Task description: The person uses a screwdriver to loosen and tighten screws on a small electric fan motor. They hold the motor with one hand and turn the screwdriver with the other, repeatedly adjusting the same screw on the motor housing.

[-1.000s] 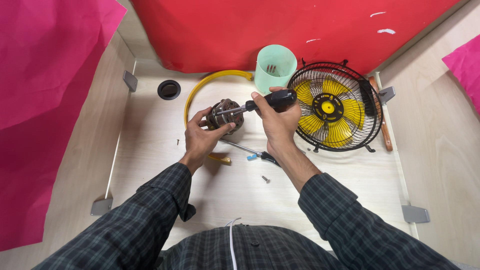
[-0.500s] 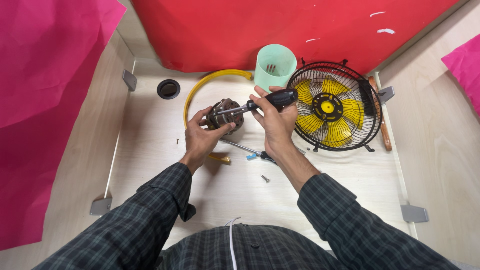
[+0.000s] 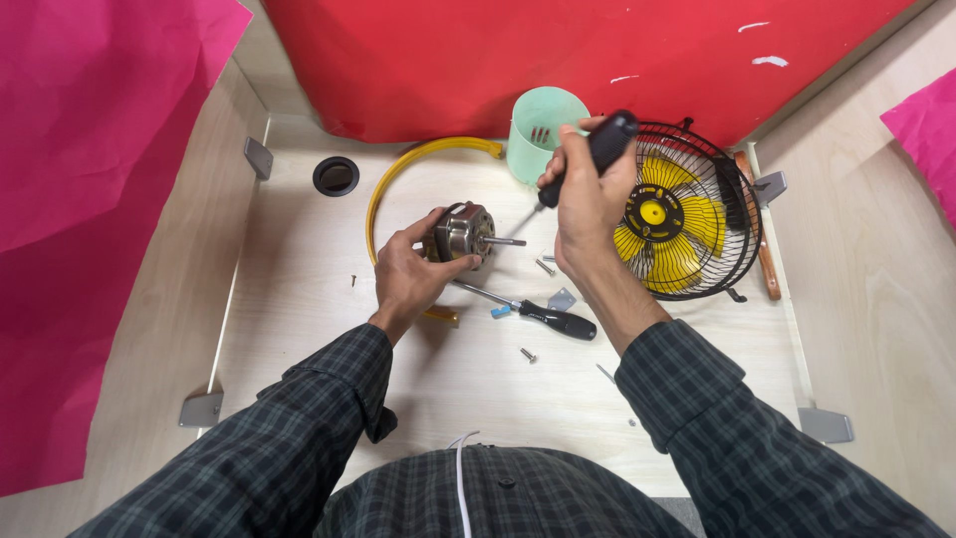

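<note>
My left hand (image 3: 406,271) grips a small metal fan motor (image 3: 464,232) with its shaft pointing right, held low over the light wooden table (image 3: 299,299). My right hand (image 3: 590,204) is closed around the black handle of a screwdriver (image 3: 597,149); its blade slants down and left, with the tip just right of the motor shaft. The two hands sit a little apart above the table's middle.
A second black-handled screwdriver (image 3: 543,315) lies in front of the hands, with loose screws (image 3: 528,354) around it. A black wire fan cage with yellow blades (image 3: 687,214) lies at right, a mint green cup (image 3: 543,134) and a yellow ring (image 3: 418,169) behind, and a round black hole (image 3: 337,175) at left.
The screwdriver has come off the motor; my right hand lifted and swung it up to the right. My left hand lowered the motor and turned it so its shaft shows.
</note>
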